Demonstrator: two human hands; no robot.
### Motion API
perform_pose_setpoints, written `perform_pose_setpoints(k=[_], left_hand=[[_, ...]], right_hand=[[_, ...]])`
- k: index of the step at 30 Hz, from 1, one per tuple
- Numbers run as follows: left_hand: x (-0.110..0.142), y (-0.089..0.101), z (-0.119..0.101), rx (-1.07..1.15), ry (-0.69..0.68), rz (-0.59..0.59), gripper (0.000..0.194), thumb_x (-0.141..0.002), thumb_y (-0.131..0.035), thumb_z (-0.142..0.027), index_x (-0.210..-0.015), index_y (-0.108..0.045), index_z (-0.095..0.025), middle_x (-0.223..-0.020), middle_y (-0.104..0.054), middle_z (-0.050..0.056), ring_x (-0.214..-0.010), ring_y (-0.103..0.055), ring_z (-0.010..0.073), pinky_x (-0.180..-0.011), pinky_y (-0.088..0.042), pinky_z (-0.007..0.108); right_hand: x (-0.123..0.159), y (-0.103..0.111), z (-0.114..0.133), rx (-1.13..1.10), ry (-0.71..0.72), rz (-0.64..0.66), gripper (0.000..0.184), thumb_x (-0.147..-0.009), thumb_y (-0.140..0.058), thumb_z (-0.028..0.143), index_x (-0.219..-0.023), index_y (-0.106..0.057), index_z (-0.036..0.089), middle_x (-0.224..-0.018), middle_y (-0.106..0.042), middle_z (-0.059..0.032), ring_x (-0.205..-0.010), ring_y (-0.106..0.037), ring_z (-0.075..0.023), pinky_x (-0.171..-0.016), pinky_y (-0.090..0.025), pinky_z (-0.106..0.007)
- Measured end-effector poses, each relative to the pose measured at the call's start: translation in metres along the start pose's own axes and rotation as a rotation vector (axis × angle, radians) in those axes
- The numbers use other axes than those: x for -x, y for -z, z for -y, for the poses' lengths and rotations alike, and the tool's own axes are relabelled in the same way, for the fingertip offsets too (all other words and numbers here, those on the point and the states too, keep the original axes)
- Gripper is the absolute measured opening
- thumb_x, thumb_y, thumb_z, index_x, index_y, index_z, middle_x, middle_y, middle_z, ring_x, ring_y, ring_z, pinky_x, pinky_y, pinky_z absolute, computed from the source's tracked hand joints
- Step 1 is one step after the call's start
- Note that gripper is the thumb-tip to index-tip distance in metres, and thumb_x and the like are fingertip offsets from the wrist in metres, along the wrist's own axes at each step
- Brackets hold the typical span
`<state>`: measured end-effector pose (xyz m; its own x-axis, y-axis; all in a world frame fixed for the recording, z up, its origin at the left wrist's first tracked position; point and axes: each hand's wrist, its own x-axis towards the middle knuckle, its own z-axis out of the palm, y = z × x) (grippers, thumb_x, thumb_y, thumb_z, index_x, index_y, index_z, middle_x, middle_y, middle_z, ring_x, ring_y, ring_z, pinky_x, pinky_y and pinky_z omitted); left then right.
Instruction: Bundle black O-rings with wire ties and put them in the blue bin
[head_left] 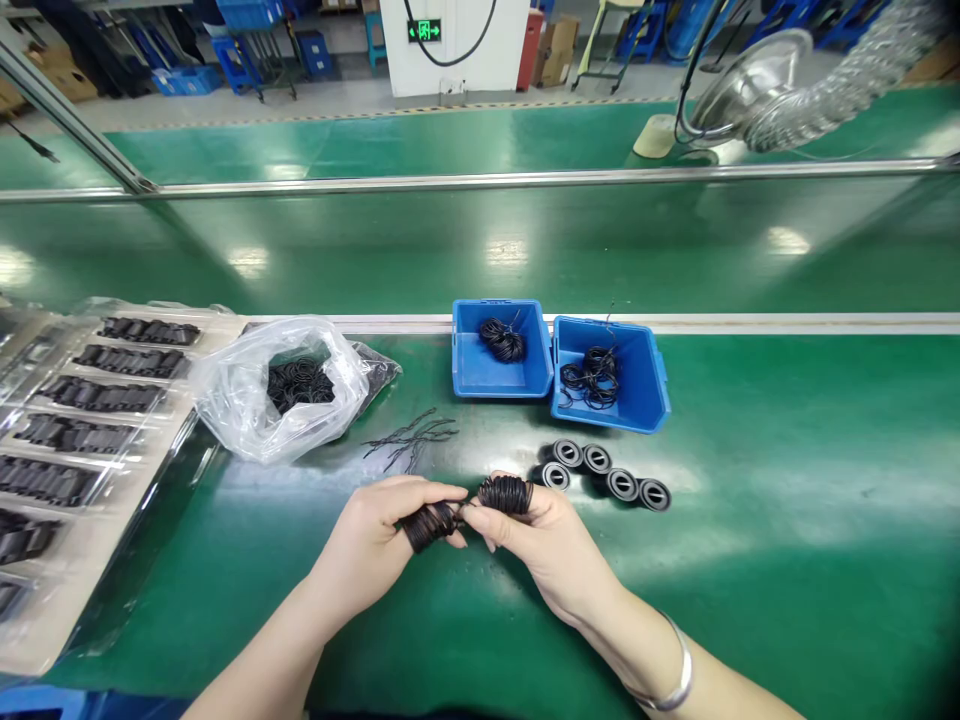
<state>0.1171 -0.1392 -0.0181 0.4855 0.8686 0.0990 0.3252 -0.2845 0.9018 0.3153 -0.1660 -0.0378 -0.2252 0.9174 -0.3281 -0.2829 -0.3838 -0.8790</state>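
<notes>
In the middle of the green table, my left hand (379, 540) and my right hand (544, 545) are closed on a bundle of thin black rubber-like loops (506, 494). It bulges on both sides and narrows in the middle, where my fingertips and thumbs meet. My left fingers grip the left bulge, while the right one lies over my right fingers. Whether a tie runs round the narrow part is hidden. Beyond my left hand lie several thin black twisted strips (415, 438). Several black cylindrical parts (622, 485) with ring-shaped ends stand just beyond my right hand.
A clear plastic bag (225, 400) of black rings (300, 383) sits at left. Two blue bins (469, 375) (641, 400) hold dark looped bundles. Trays of black parts (150, 470) cover the left edge. A metal rail (487, 183) and a silver duct hose (825, 100) are farther back.
</notes>
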Motion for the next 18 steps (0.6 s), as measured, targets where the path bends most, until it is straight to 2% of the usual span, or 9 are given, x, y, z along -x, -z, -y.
perform_pose_setpoints(k=[3, 5, 9, 13, 18], left_hand=[[0.0009, 0.0006, 0.0001, 0.163, 0.143, -0.002, 0.022, -0.091, -0.061, -0.014, -0.107, -0.076, -0.02, -0.079, -0.081, 0.004, -0.072, -0.077, 0.02, -0.069, -0.062, 0.031], [0.0013, 0.0018, 0.0014, 0.253, 0.258, -0.046, 0.02, -0.092, -0.06, -0.016, -0.105, -0.075, -0.018, -0.083, -0.081, 0.006, -0.07, -0.078, 0.0202, -0.067, -0.064, 0.031], [-0.0002, 0.0049, 0.0031, 0.223, 0.367, -0.079, 0.017, -0.093, -0.06, -0.022, -0.105, -0.071, -0.017, -0.087, -0.08, 0.006, -0.079, -0.079, 0.0205, -0.075, -0.064, 0.031], [-0.0018, 0.0062, 0.0014, 0.142, 0.314, -0.032, 0.016, -0.095, -0.057, -0.024, -0.101, -0.07, -0.018, -0.091, -0.079, 0.006, -0.083, -0.077, 0.019, -0.076, -0.062, 0.029], [-0.002, 0.0067, 0.0, 0.024, 0.129, -0.014, 0.017, -0.095, -0.058, -0.021, -0.102, -0.073, -0.02, -0.087, -0.079, 0.005, -0.083, -0.075, 0.0195, -0.077, -0.058, 0.03]], right_hand=[[-0.0019, -0.0003, 0.0015, -0.146, -0.051, -0.029, 0.025, -0.077, -0.084, 0.035, -0.069, -0.071, 0.016, -0.057, -0.054, 0.0039, -0.057, -0.047, -0.0103, -0.059, -0.04, -0.025], [-0.0034, 0.0, 0.0029, -0.297, -0.08, -0.023, 0.022, -0.08, -0.082, 0.035, -0.074, -0.072, 0.016, -0.06, -0.055, 0.0038, -0.057, -0.049, -0.0098, -0.059, -0.043, -0.024], [-0.005, 0.0015, 0.006, -0.457, -0.107, 0.005, 0.017, -0.082, -0.081, 0.03, -0.091, -0.075, 0.018, -0.083, -0.069, -0.0029, -0.075, -0.064, -0.0138, -0.068, -0.055, -0.025], [-0.0052, 0.0018, 0.0074, -0.44, -0.103, 0.01, 0.018, -0.081, -0.081, 0.029, -0.092, -0.077, 0.015, -0.097, -0.073, -0.0079, -0.083, -0.07, -0.0168, -0.071, -0.058, -0.025], [-0.0046, 0.0027, 0.0078, -0.448, -0.089, 0.027, 0.022, -0.087, -0.075, 0.034, -0.085, -0.076, 0.012, -0.08, -0.073, -0.0073, -0.068, -0.068, -0.0139, -0.065, -0.057, -0.024]])
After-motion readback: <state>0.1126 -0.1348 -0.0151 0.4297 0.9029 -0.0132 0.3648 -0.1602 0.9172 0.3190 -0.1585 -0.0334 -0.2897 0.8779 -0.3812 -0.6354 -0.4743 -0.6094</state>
